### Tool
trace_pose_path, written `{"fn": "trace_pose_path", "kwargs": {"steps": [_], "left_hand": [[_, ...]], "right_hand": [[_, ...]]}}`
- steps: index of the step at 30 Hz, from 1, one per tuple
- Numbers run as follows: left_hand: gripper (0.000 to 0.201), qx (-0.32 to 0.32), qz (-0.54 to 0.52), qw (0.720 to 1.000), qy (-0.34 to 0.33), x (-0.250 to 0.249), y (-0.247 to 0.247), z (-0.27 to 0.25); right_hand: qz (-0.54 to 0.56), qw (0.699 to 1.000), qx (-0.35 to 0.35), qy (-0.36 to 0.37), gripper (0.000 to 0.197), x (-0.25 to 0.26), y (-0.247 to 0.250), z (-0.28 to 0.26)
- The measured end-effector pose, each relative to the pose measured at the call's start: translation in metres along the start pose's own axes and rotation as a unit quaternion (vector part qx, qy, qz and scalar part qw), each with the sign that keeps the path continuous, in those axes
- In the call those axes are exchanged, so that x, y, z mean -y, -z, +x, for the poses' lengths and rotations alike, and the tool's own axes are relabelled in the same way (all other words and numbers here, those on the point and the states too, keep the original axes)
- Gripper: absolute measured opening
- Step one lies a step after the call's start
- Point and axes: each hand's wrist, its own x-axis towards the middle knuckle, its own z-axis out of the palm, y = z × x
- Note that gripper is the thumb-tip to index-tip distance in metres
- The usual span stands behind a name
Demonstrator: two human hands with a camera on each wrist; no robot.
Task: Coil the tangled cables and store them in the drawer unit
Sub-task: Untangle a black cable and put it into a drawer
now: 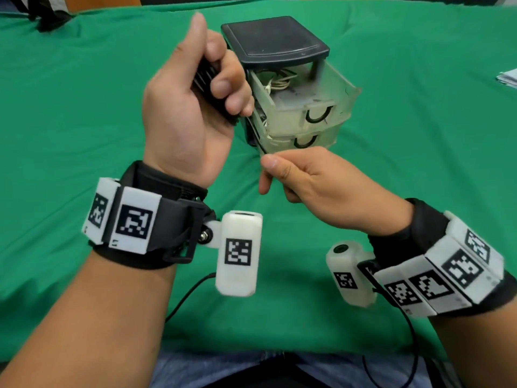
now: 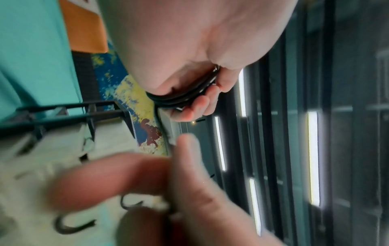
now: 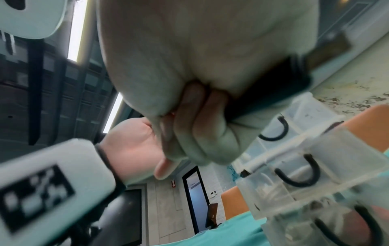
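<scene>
Left hand [image 1: 190, 107] raised, fingers curled in a fist grip, right hand [image 1: 316, 186] lower, thumb and forefinger pinching

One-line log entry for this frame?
step: coiling | left hand: grips black cable coil | right hand: pinches cable's loose end | drawer unit: top drawer open, white cable inside

We counted one drawer unit [image 1: 282, 43] on the green cloth [image 1: 84, 107], with two translucent drawers [image 1: 313, 107] showing below its dark top in the head view, both pulled out. Two cables appeared: one black coil [image 1: 208, 79] just left of the unit, one pale bundle [image 1: 279, 81] inside its upper drawer. Two hands, each wrist wearing one camera band.
</scene>
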Motion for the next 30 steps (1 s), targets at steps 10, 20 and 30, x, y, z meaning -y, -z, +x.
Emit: {"fn": "trace_pose_path", "kwargs": {"steps": [10, 20, 30], "left_hand": [[0.028, 0.017, 0.431, 0.902, 0.011, 0.042, 0.001, -0.011], [0.071, 0.055, 0.467, 0.867, 0.167, 0.038, 0.000, -0.016], [0.064, 0.182, 0.439, 0.839, 0.265, 0.016, -0.012, -0.024]], "right_hand": [[-0.190, 0.978, -0.040, 0.082, 0.033, 0.019, 0.010, -0.002], [-0.147, 0.953, -0.197, 0.177, 0.004, 0.012, 0.005, 0.000], [-0.057, 0.987, -0.111, 0.100, 0.046, 0.015, 0.010, -0.003]]}}
